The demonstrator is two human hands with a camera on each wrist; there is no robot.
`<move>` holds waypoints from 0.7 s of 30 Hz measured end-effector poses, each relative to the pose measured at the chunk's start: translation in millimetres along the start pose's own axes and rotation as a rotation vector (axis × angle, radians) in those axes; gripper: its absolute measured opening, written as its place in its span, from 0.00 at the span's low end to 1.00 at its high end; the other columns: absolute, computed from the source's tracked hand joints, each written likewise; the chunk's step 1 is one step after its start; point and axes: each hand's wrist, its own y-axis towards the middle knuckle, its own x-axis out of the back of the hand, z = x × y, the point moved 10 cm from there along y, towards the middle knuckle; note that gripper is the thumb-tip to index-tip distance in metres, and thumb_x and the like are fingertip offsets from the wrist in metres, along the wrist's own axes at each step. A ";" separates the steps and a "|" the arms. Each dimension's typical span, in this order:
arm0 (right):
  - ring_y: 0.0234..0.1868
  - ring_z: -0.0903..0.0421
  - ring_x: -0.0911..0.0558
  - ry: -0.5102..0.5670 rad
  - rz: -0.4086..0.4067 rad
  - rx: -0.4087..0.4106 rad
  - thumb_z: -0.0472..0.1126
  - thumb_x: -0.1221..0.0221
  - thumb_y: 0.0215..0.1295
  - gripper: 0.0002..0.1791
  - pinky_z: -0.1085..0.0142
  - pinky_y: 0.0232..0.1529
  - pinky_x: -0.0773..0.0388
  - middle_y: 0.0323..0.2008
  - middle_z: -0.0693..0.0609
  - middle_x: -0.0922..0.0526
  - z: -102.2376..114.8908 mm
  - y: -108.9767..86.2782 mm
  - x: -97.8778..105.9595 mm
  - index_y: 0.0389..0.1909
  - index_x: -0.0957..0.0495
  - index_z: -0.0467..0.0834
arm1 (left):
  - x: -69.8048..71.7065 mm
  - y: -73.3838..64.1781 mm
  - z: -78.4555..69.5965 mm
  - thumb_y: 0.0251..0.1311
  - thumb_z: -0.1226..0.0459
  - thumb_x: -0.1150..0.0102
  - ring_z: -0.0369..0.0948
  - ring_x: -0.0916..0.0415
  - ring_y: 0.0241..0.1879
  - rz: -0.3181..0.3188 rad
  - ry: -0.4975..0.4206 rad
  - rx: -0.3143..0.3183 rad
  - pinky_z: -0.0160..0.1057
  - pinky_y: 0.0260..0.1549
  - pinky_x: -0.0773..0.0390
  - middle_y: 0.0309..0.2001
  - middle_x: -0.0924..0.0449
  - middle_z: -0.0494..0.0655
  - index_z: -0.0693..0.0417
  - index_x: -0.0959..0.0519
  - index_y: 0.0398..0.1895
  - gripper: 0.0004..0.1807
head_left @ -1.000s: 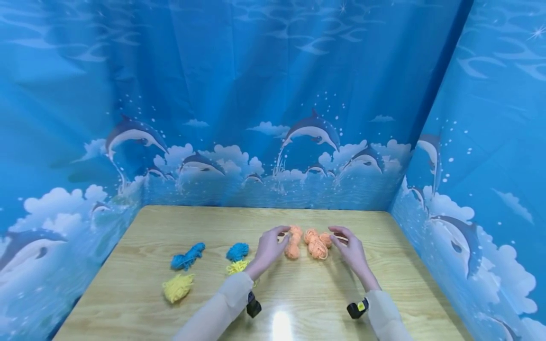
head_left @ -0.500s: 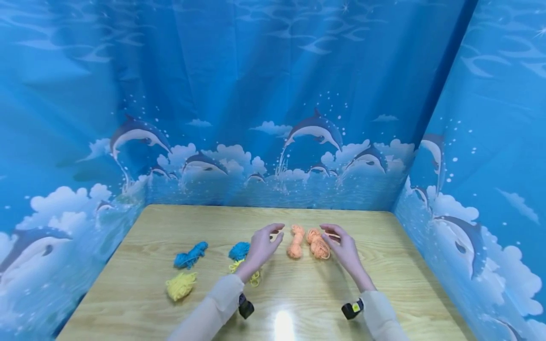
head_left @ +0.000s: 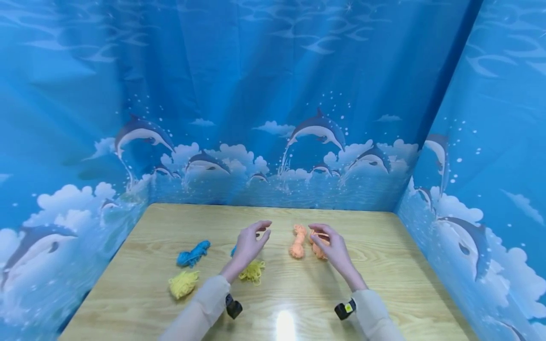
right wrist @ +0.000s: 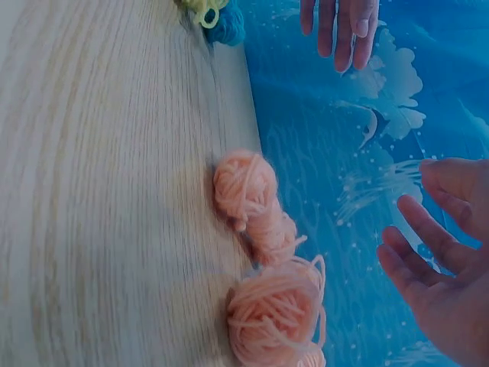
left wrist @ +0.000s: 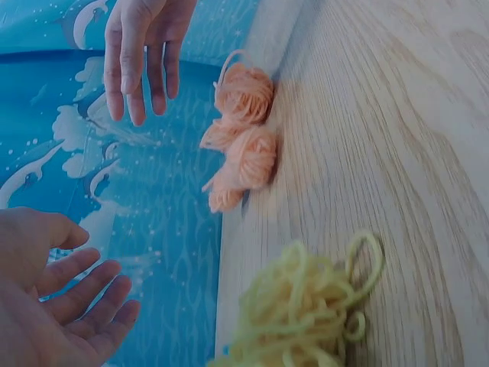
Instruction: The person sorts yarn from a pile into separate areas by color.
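Note:
My left hand (head_left: 249, 242) hovers with relaxed, parted fingers over a small blue yarn bundle (head_left: 233, 251), hiding most of it. Just below that hand lies a loose yellow yarn bundle (head_left: 252, 272), seen large in the left wrist view. Two peach-orange yarn bundles lie side by side at the table's middle: a slim one (head_left: 297, 242) and a fuller one (head_left: 319, 252) to its right. My right hand (head_left: 334, 246) overlaps the fuller bundle in the head view. In the right wrist view its loosely bent fingers (right wrist: 428, 229) stand apart from the yarn, holding nothing.
Farther left on the wooden table (head_left: 384, 274) lie another blue yarn bundle (head_left: 194, 253) and another yellow one (head_left: 183, 284). A blue dolphin-print curtain (head_left: 273, 118) walls the table's back and sides. Small black cameras (head_left: 233, 308) are strapped on both wrists.
My left hand has drawn away leftward from the slim orange bundle and now covers most of the nearer blue yarn. My right hand has shifted left, over the fuller orange bundle.

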 end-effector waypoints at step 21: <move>0.57 0.42 0.20 0.050 0.101 0.071 0.37 0.38 0.72 0.17 0.46 0.60 0.22 0.57 0.47 0.18 23.1 -5.5 -54.1 0.59 0.20 0.44 | 41.3 -24.7 30.6 0.70 0.66 0.39 0.50 0.21 0.57 0.005 -0.020 0.052 0.52 0.56 0.19 0.58 0.17 0.51 0.55 0.20 0.61 0.17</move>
